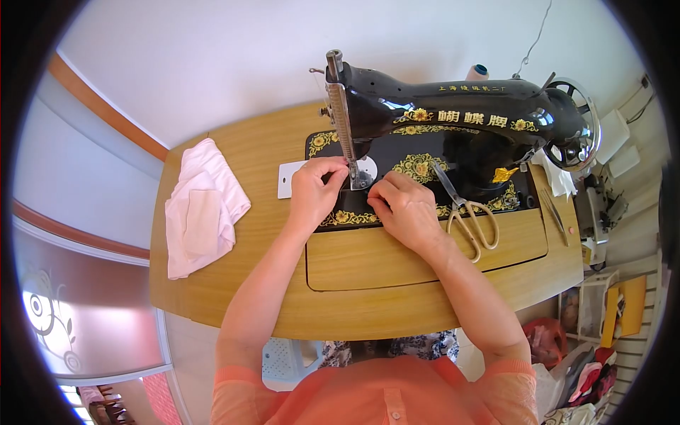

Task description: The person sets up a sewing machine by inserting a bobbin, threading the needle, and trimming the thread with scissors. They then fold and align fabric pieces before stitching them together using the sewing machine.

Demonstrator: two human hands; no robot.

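Observation:
A black sewing machine (453,106) with gold flower decoration stands on the wooden table. My left hand (316,190) is at the left side of its needle area, thumb and forefinger pinched close to the presser foot (360,177). On the right of the foot, my right hand (405,207) has its fingers curled and pinched together just above the machine bed (340,217). Whatever lies between the fingertips of either hand is too small to make out. Scissors (464,212) with pale handles rest beside my right hand, blades on the machine bed.
Folded pale pink cloth (205,209) lies at the table's left. Tweezers (556,216) lie near the right edge, beside white paper or cloth (556,176). A thread spool (478,72) stands behind the machine arm, and the handwheel (577,127) is at its right end.

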